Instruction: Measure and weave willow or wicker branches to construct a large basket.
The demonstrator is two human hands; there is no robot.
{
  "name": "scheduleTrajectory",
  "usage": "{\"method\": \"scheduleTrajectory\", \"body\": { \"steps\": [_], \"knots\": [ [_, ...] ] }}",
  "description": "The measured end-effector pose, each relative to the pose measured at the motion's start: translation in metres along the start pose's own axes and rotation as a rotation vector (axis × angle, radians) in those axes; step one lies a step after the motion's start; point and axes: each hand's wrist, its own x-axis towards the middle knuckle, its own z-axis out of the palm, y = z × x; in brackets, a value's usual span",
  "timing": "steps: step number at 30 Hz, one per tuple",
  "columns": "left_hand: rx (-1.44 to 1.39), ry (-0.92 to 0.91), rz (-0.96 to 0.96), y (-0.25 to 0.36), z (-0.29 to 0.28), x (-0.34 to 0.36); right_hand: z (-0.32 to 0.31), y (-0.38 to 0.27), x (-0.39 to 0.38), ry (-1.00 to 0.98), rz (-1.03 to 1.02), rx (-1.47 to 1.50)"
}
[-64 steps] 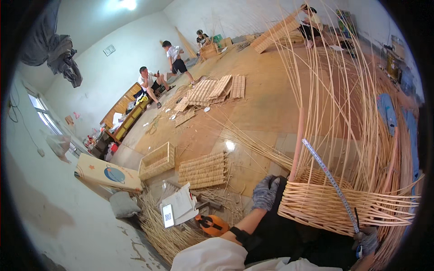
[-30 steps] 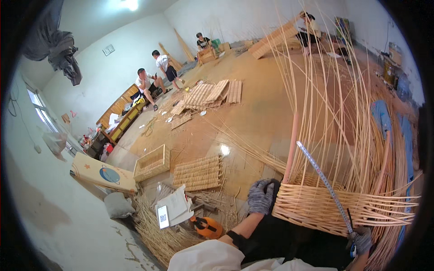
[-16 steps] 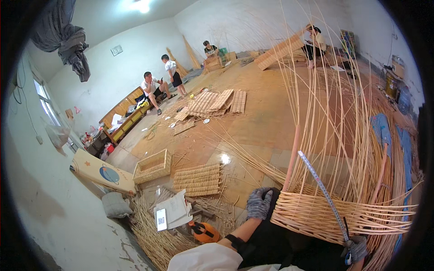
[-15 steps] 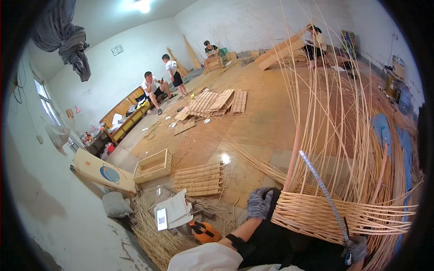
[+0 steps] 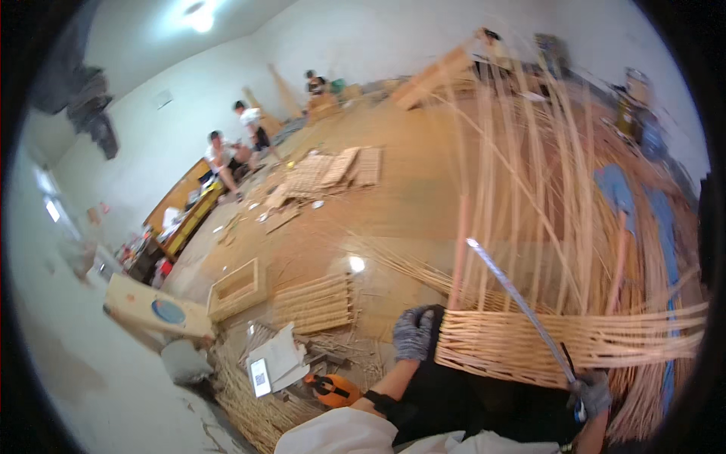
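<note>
A half-woven wicker panel (image 5: 507, 352) lies over the black cloth (image 5: 469, 401) on my lap, its tall uprights standing blurred above it. Loose weaver ends (image 5: 650, 333) stick out on its right side. My left hand (image 5: 413, 334), in a grey glove, rests with fingers laid over the black cloth at the panel's left corner and holds nothing I can see. Below the panel's right part, my gloved right hand (image 5: 594, 393) is closed round a tape measure (image 5: 522, 303), whose blade slants up and left across the weave. The tape's case is mostly hidden.
An orange-and-black tool (image 5: 336, 390), a phone (image 5: 260, 377) on cardboard, a woven mat (image 5: 314, 303) and a wooden tray (image 5: 238, 289) lie left of me. Bundled rods (image 5: 635, 303) lean at right. Woven panels (image 5: 325, 178) are stacked ahead; several people are farther back.
The whole view has swung, shifting the room and my hands leftward in the picture with blur. Both hands keep their places by the panel, and the tape stays laid across it.
</note>
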Motion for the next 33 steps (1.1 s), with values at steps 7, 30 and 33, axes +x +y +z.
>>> {"method": "scheduleTrajectory", "body": {
  "steps": [7, 30, 33],
  "knots": [
    [-0.181, 0.044, -0.032, -0.002, -0.007, -0.001, -0.003, -0.005, -0.001, -0.127, -0.177, -0.111],
    [0.517, -0.720, 0.297, 0.287, 0.189, -0.063, 0.000, 0.292, -0.080, 0.867, -0.098, 1.744],
    [0.717, -0.510, 0.640, 0.276, 0.159, 0.003, -0.021, 0.265, -0.060, 0.711, -0.150, 1.537]
  ]
}}
